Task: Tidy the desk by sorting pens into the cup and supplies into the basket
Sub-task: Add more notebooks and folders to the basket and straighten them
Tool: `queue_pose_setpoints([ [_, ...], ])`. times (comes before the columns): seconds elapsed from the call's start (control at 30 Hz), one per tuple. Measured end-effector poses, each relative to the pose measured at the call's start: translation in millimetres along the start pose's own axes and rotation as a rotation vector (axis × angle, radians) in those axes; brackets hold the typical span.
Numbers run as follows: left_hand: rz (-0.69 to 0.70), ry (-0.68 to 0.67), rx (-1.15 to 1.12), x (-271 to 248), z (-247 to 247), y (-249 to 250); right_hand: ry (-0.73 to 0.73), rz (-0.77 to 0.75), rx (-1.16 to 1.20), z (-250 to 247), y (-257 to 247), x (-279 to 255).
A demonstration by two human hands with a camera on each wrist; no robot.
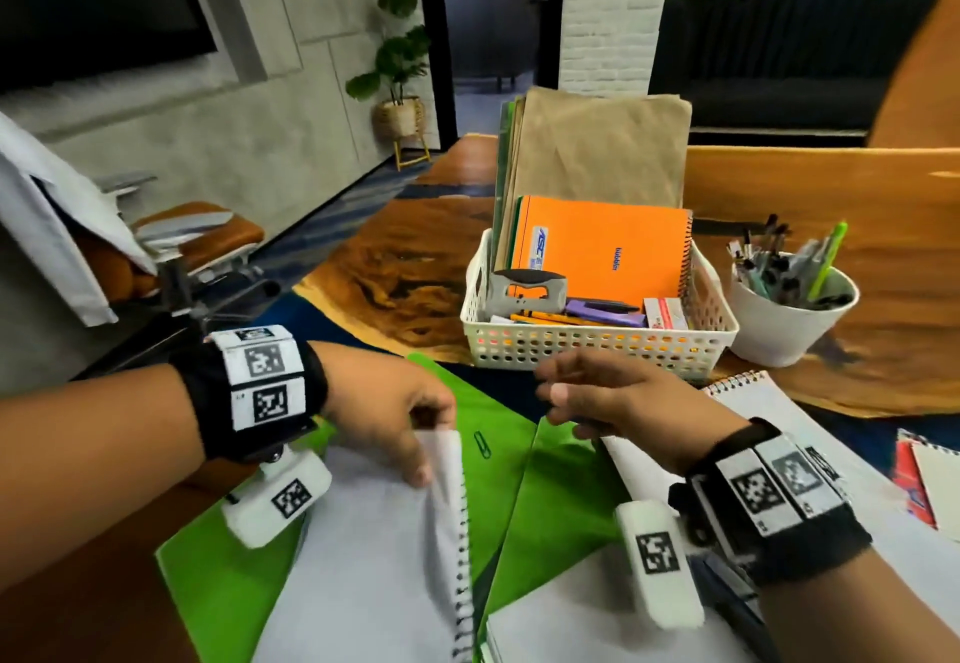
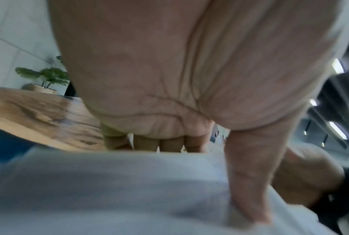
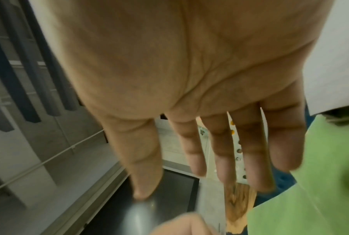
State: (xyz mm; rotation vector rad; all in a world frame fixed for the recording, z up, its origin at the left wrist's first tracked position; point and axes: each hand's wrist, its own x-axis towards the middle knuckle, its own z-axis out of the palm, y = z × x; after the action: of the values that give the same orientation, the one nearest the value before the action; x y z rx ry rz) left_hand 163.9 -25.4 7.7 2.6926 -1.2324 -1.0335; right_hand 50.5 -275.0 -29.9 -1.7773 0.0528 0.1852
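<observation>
My left hand (image 1: 400, 423) pinches the top edge of a white spiral notebook (image 1: 374, 558) that lies on green folders (image 1: 550, 496). In the left wrist view the thumb (image 2: 248, 182) presses on the white sheet (image 2: 109, 190) and the fingers curl behind it. To its right my right hand (image 1: 597, 397) hovers empty with straight fingers (image 3: 221, 147), just in front of the white basket (image 1: 597, 345). Notebooks, a stapler and pencils fill the basket. The white cup (image 1: 789, 324), right of the basket, holds several pens.
A white spiral pad (image 1: 753, 402) lies under my right wrist, and a red-edged notebook (image 1: 924, 480) sits at the far right. The wooden desk (image 1: 415, 257) ends at the left, with an office chair (image 1: 197, 247) beyond it.
</observation>
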Motion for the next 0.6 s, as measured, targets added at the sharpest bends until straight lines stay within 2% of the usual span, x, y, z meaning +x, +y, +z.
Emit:
queue_pose_setpoints([
  [0.1, 0.074, 0.136, -0.215, 2.1, -23.4, 2.3, -0.219, 0.016, 0.033, 5.6, -2.1, -1.9],
  [0.17, 0.141, 0.282, -0.345, 4.1, -39.9, 9.5, -0.255, 0.013, 0.032, 11.2, -1.4, 0.0],
  [0.2, 0.179, 0.376, -0.405, 5.0, -46.9, 15.1, -0.221, -0.002, 0.019, 13.3, 0.2, 2.0],
  [0.3, 0.221, 0.705, -0.478, 10.9, -57.3, 27.0, 0.016, -0.091, -0.084, 8.2, 3.0, 6.1],
  [0.37, 0.168, 0.988, -0.446, 14.5, -52.9, 26.2, 0.141, -0.123, -0.068, -0.3, 3.0, 6.4],
  [0.43, 0.087, 1.216, -0.623, 18.9, -35.9, 24.8, 0.230, -0.143, 0.059, -7.5, 5.1, 7.0],
  [0.47, 0.059, 1.257, -0.822, 22.5, -24.2, 25.2, 0.265, -0.149, 0.136, -9.7, 4.9, 7.1],
  [0.5, 0.050, 1.222, -1.071, 26.4, -11.2, 29.0, 0.292, -0.158, 0.210, -11.1, 4.5, 6.9],
  [0.57, 0.134, 0.990, -1.567, 38.7, 18.5, 37.6, 0.319, -0.165, 0.344, -11.9, 2.3, 5.6],
  [0.6, 0.197, 0.870, -1.747, 45.5, 32.0, 42.0, 0.313, -0.153, 0.394, -11.6, 1.4, 5.2],
])
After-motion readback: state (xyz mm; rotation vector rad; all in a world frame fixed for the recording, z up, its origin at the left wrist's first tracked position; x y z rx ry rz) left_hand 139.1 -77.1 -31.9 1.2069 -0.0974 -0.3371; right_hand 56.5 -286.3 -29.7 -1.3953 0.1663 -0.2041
